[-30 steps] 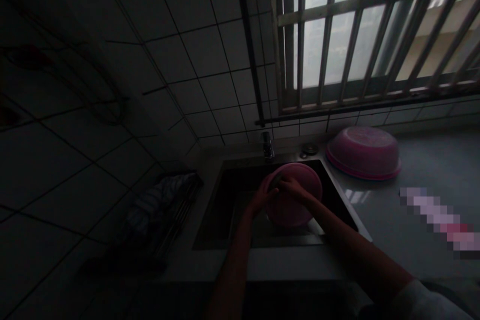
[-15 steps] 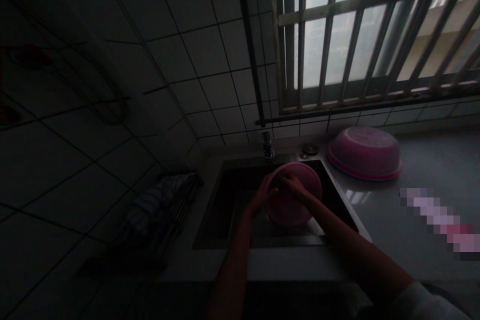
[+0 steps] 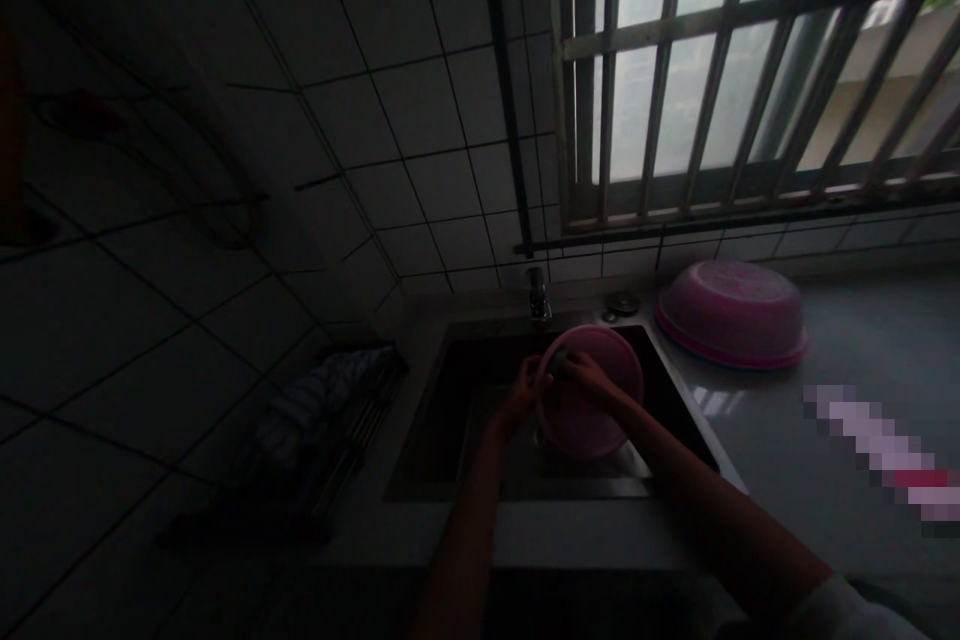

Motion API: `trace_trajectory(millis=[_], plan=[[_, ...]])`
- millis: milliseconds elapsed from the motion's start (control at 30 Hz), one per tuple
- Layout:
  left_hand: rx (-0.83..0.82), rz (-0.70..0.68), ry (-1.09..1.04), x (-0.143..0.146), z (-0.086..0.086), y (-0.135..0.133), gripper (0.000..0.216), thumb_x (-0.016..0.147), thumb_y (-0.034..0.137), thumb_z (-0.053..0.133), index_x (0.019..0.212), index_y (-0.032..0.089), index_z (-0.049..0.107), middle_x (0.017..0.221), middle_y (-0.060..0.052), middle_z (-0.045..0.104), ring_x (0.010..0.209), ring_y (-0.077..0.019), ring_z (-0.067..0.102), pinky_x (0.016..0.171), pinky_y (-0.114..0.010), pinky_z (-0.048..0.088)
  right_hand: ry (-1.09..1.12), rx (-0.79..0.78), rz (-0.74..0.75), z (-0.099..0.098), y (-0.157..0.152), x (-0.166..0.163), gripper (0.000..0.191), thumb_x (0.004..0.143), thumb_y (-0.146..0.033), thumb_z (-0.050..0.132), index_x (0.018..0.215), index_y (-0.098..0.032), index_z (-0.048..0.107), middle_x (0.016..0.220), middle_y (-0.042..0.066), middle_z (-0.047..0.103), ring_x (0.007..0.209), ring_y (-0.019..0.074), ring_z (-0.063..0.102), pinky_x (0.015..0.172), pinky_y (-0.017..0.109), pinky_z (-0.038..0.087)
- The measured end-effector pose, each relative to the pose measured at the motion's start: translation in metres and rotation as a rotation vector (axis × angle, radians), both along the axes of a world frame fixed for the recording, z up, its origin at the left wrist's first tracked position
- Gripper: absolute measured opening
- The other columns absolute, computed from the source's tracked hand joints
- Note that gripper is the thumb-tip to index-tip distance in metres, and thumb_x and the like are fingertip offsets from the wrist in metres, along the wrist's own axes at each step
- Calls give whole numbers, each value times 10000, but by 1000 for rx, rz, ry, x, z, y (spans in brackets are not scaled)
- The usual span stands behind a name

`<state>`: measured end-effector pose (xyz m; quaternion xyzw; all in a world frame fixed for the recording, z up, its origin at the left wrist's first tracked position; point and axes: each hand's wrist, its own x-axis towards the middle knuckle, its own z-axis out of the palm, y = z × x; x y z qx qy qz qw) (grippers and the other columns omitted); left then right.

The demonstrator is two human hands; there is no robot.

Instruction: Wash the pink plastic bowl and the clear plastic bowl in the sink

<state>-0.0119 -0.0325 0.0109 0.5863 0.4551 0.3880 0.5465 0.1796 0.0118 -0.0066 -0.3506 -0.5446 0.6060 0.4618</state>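
A round pink basin (image 3: 596, 430) is held tilted in the sink, its inside facing me. My left hand (image 3: 523, 390) grips its left rim, with the thumb over the edge. Inside the basin, my right hand (image 3: 589, 378) is closed on a small dark grey-green scrubbing pad (image 3: 559, 360), pressed against the wall near the left rim. The pad's exact shape is hard to make out in the dim light.
The steel sink (image 3: 420, 450) surrounds the basin, with a faucet (image 3: 537, 295) behind. An upturned pink basin (image 3: 731, 310) sits on the right counter near a drain stopper (image 3: 622, 303). Left stands a dark rack (image 3: 360, 430) with a striped cloth (image 3: 319, 390).
My right hand has shifted slightly inside the basin, and more of the pad shows. My left hand has moved a little down the rim, its fingers more bent.
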Motion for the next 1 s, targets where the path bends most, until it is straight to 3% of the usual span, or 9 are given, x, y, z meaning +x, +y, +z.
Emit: trace_trajectory(millis=[100, 167, 233, 367, 467, 600, 700, 767, 1000], plan=[[58, 67, -7, -2, -1, 0, 971, 835, 747, 717, 1599, 251, 380, 1567, -181, 546, 1458, -376, 513, 1223, -590, 381, -52, -26, 241, -11, -18, -22, 342, 730, -491, 762, 893, -198, 694, 893, 41, 743, 764, 194, 632, 741, 321, 534], [113, 63, -28, 0, -2, 2, 895, 843, 754, 698, 1550, 245, 491, 1638, -152, 487, 1539, -369, 417, 1286, -556, 300, -54, -31, 264, -15, -23, -30, 351, 718, -478, 777, 922, -201, 704, 917, 47, 750, 791, 207, 642, 752, 331, 540], [119, 19, -58, 3, -2, 4, 799, 875, 742, 664, 1500, 253, 571, 1648, -123, 491, 1554, -363, 399, 1308, -551, 261, -21, -16, 178, -13, -19, -27, 360, 731, -472, 762, 956, -194, 713, 954, 60, 755, 840, 225, 657, 781, 340, 546], [150, -4, -64, 7, -2, 7, 754, 895, 699, 676, 1499, 257, 583, 1632, -117, 515, 1554, -366, 397, 1317, -565, 228, 44, 29, -150, 2, 3, -1, 350, 748, -470, 698, 934, -173, 709, 957, 68, 747, 854, 228, 655, 807, 336, 541], [123, 14, -26, 6, -4, 6, 833, 817, 703, 770, 1476, 233, 571, 1567, -158, 567, 1473, -392, 493, 1258, -586, 337, 40, 22, -247, 9, 9, 9, 347, 725, -468, 692, 908, -173, 701, 912, 64, 742, 823, 230, 649, 770, 331, 537], [-9, 32, -64, 2, -7, 2, 913, 806, 731, 766, 1535, 279, 455, 1502, -160, 614, 1341, -363, 618, 1160, -592, 457, 28, -11, 17, 2, -7, -7, 380, 745, -500, 737, 950, -180, 727, 932, 66, 757, 837, 240, 669, 770, 345, 549], [24, 85, -85, 2, -7, 2, 925, 801, 768, 742, 1539, 268, 493, 1558, -161, 581, 1445, -381, 533, 1247, -592, 357, -34, -40, 233, -9, -20, -24, 391, 746, -520, 777, 930, -178, 730, 888, 61, 751, 774, 220, 657, 741, 344, 547], [6, 84, -89, 4, -6, 2, 913, 788, 812, 715, 1473, 221, 596, 1552, -169, 593, 1485, -409, 488, 1281, -595, 299, -40, -42, 262, -13, -21, -29, 411, 737, -528, 790, 937, -174, 726, 881, 61, 747, 756, 212, 649, 728, 341, 545], [15, 16, -170, 10, 1, 1, 860, 795, 769, 749, 1460, 235, 642, 1584, -131, 573, 1523, -393, 451, 1301, -574, 268, 33, 52, -83, 4, 3, -2, 397, 804, -523, 719, 1006, -182, 715, 992, 77, 758, 884, 245, 678, 817, 358, 567]])
